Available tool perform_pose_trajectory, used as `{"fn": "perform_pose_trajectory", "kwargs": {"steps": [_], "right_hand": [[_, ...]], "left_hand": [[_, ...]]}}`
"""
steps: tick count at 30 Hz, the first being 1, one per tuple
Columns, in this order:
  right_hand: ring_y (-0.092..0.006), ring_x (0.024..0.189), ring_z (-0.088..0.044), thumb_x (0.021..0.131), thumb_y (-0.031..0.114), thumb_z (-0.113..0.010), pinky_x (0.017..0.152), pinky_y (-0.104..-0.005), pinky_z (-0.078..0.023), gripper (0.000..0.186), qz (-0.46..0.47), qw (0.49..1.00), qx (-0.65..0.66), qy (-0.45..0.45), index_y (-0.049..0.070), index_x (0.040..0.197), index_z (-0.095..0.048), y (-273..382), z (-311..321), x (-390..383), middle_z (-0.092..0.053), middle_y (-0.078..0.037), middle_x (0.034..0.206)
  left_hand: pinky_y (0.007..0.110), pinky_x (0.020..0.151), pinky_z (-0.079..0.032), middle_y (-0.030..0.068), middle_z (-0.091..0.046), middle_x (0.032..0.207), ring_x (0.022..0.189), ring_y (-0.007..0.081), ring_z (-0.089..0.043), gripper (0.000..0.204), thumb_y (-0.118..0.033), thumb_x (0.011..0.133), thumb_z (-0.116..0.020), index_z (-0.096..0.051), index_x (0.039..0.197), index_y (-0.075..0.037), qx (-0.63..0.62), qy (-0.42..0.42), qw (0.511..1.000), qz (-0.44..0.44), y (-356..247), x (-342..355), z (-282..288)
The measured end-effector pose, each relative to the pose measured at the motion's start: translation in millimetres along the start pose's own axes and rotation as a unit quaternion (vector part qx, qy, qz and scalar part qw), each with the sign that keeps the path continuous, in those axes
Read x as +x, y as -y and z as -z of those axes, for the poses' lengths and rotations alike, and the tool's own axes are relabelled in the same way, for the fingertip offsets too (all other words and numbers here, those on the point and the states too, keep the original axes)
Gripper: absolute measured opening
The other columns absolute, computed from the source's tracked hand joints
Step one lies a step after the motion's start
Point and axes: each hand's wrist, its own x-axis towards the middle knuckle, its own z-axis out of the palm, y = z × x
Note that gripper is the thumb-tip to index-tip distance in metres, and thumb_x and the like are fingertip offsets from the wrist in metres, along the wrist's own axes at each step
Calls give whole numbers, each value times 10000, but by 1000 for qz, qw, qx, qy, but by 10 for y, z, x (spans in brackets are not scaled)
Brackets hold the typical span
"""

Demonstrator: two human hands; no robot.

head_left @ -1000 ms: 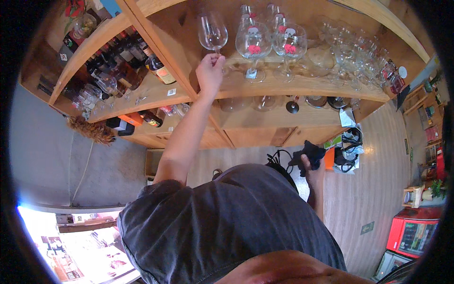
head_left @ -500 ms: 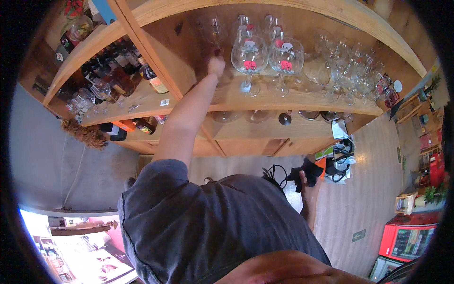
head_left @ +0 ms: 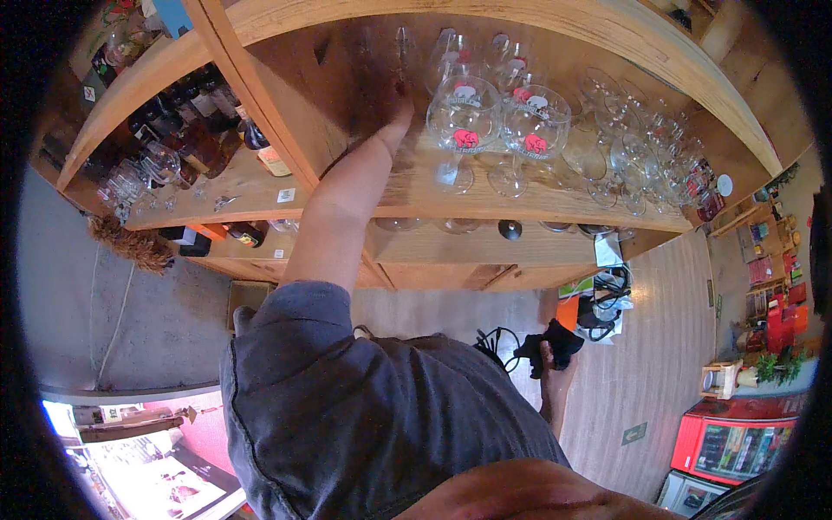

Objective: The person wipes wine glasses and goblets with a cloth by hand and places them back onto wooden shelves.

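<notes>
My left hand (head_left: 401, 106) reaches deep into the wooden shelf, in shadow near the back wall. Its fingers look closed at the lower part of a clear glass (head_left: 401, 50), though the grip is dim and partly hidden. Just right of that hand stand several large stemmed goblets with red and white prints, among them a front goblet (head_left: 464, 117) and its neighbour (head_left: 535, 126). Low on the right, beside my body, my right hand (head_left: 551, 357) is closed on a bunched black cloth (head_left: 556, 343).
More clear stemware (head_left: 637, 156) crowds the shelf's right part. A wooden upright (head_left: 256, 91) divides off bottles (head_left: 186, 130) on the left. The shelf edge (head_left: 511, 208) runs below my left arm. Cables (head_left: 611, 290) and bags lie by the cabinet's right end; a red fridge (head_left: 737, 438) stands at lower right.
My left hand has gone farther into the shelf, and the glass at its fingers has shifted back with it. My right hand and the black cloth have moved slightly lower in view.
</notes>
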Motion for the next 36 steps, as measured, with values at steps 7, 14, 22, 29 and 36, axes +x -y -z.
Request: {"fn": "perform_pose_trajectory", "kwargs": {"steps": [7,14,22,29,36], "right_hand": [[-94,695,-576,878,113,-694,588,-237,-474,231,-27,999,3,22,16,1048,-571,-2,-45,22,-627,-24,857],[-107,754,-584,875,103,-696,658,-252,-486,256,-23,1000,-1,17,13,1084,-579,-34,-53,54,-628,-26,903],[-117,776,-597,879,109,-690,681,-261,-490,273,-47,998,-15,32,16,1120,-601,84,-99,131,-645,-40,918],[-117,794,-607,881,90,-681,681,-252,-494,313,-35,998,35,42,15,1176,-608,41,-127,150,-652,-51,951],[-121,734,-620,883,94,-663,642,-256,-503,326,-2,998,29,49,-8,1180,-575,97,-159,140,-661,-61,893]], "left_hand": [[410,785,-506,168,-692,907,856,334,-653,192,-226,862,-642,-673,970,-71,-41,-59,994,-83,289,245,-207],[422,823,-506,188,-683,969,920,377,-647,205,-191,862,-619,-661,1019,-65,-32,-14,999,-35,295,243,-334],[428,803,-511,190,-684,950,899,371,-651,193,-190,863,-628,-675,1008,-72,-22,-77,993,-85,340,289,-396],[421,813,-509,195,-675,999,913,354,-647,210,-173,858,-616,-680,1018,-54,-46,13,997,-53,121,189,-258],[390,942,-457,164,-663,1092,1053,314,-605,259,-208,899,-559,-670,1084,-64,5,-23,991,-128,162,227,-183]]}}
